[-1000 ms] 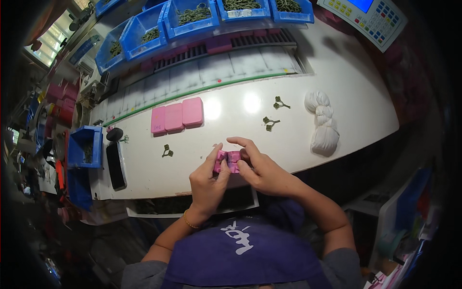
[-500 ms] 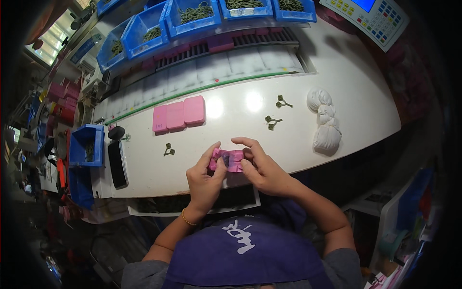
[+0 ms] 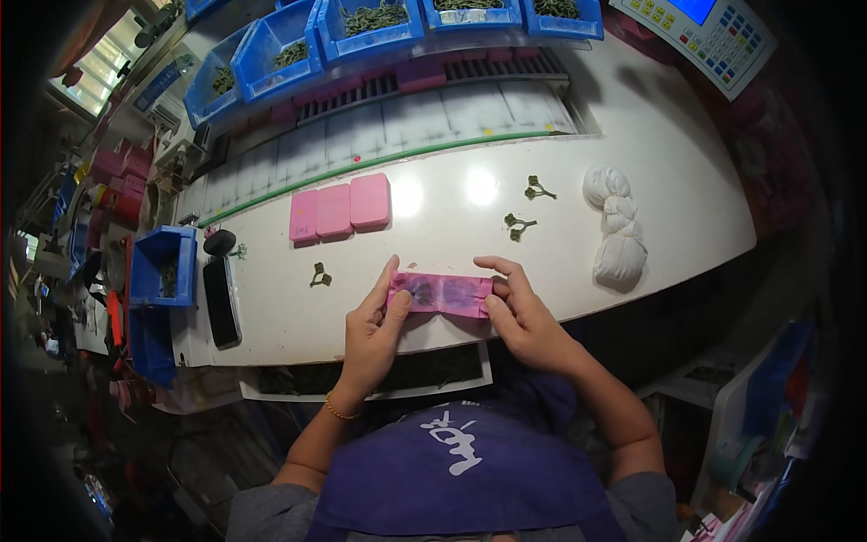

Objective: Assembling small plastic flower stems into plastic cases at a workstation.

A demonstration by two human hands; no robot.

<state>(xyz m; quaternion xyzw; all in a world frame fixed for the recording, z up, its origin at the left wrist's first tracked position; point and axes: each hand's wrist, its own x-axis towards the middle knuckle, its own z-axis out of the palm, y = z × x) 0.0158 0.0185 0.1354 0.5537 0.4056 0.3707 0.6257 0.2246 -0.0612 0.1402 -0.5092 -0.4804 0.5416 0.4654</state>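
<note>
You have just pulled the pink packet [image 3: 441, 294] out flat: a second ago it sat bunched as a small lump between your two hands, which were close together, and half a second ago it had begun to lengthen; now your hands stand apart and it is stretched into a strip between them. That suggests the folding or opening step is under way and the wrapper is spread, with dark contents showing through its middle. Your left hand [image 3: 377, 327] pinches the left end between thumb and fingers, and your right hand [image 3: 519, 312] pinches the right end the same way, fingers closed only as far as the thin edges need. The packet lies near the front edge of the white table [image 3: 668, 181], just off or on the surface; you cannot tell which from here. Its long axis runs left to right across your body, tilted slightly so the right end sits a little lower in the view. Three pink tins [image 3: 340, 210] sit in a row well behind it, and a twisted white cloth [image 3: 616, 226] lies off to the right.
</note>
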